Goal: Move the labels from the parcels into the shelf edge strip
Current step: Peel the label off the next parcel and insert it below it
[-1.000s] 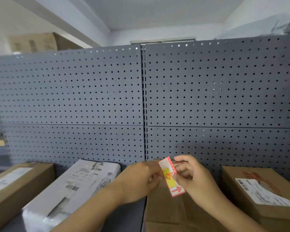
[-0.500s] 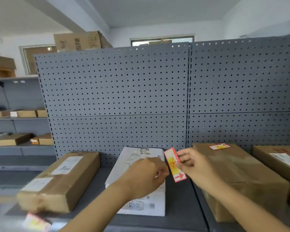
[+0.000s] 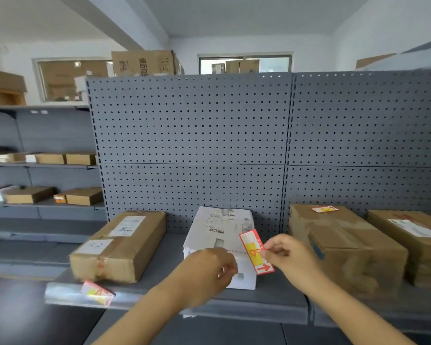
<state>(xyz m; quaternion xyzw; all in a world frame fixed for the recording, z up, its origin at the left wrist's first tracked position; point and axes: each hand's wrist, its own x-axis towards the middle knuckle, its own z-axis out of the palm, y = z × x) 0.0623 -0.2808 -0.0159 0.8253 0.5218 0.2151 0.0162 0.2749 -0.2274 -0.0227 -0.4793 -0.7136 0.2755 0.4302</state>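
My right hand (image 3: 288,258) pinches a red, white and yellow label (image 3: 255,252) by its right edge, holding it upright over the white parcel (image 3: 217,232). My left hand (image 3: 207,272) hovers just left of the label with fingers curled, not touching it. A second label of the same kind (image 3: 97,292) sits in the shelf edge strip (image 3: 67,293) below the left brown parcel (image 3: 121,245). A third label (image 3: 325,209) lies on top of the brown parcel (image 3: 343,247) to the right.
A grey pegboard back panel (image 3: 192,150) rises behind the shelf. Another brown parcel (image 3: 413,242) stands at the far right. Further grey shelves with small boxes (image 3: 82,195) run along the left wall.
The view has pulled back and the shelf front has come into sight. My left hand has let go of the label and dropped slightly; my right hand keeps holding it.
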